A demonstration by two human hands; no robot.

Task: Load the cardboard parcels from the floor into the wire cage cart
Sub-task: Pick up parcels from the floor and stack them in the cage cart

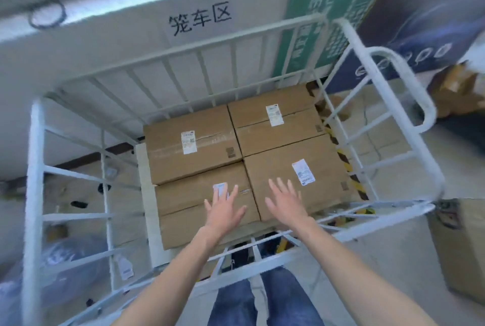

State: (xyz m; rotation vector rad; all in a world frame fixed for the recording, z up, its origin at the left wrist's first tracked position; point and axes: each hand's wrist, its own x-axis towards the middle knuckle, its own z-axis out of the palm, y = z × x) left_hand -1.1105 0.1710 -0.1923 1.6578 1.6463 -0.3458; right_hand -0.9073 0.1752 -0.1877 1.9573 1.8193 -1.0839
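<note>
The white wire cage cart (36, 168) fills the view from above. Several brown cardboard parcels with white labels lie flat inside it, side by side: a far-left parcel (191, 142), a far-right parcel (275, 121), a near-left parcel (189, 202) and a near-right parcel (296, 176). My left hand (224, 211) hovers open, fingers spread, over the near-left parcel. My right hand (286, 201) is open too, over the seam and the near-right parcel. Neither hand holds anything. Whether they touch the cardboard I cannot tell.
A wall with black characters (199, 20) stands behind the cart. Another cardboard box (462, 247) sits on the floor at the right. Loose cardboard (456, 92) lies at the far right. Wrapped bundles (65, 260) show through the cart's left side. My legs in jeans (283, 297) stand against the near rail.
</note>
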